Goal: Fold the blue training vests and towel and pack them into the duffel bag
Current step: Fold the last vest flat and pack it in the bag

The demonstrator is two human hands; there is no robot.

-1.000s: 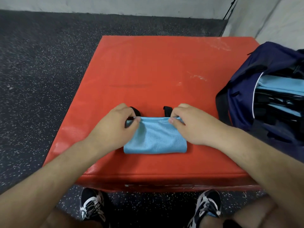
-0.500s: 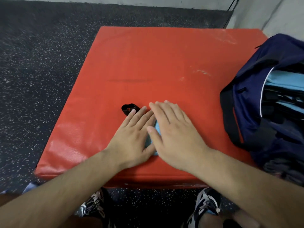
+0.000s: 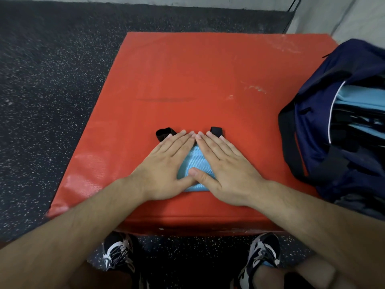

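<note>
A folded light-blue training vest (image 3: pixel 194 163) lies on the red padded block (image 3: pixel 208 76) near its front edge. Two black strap ends poke out beyond my fingertips, the left strap end (image 3: pixel 163 133) and the right strap end (image 3: pixel 216 131). My left hand (image 3: pixel 164 163) and my right hand (image 3: pixel 224 165) lie flat on the vest with straight fingers, fingertips nearly touching, and cover most of it. At the right stands the open navy duffel bag (image 3: pixel 308 113), with light-blue cloth (image 3: pixel 358 97) showing inside.
The red block sits on dark speckled rubber floor (image 3: pixel 52 80). A grey wall (image 3: pixel 343 15) runs along the back and right. My two sneakers (image 3: pixel 118 253) stand on the floor just in front of the block.
A second ago both hands pinched the vest's far corners. They then folded it over and laid flat on it. Since half a second ago the hands have spread slightly apart, showing more blue cloth.
</note>
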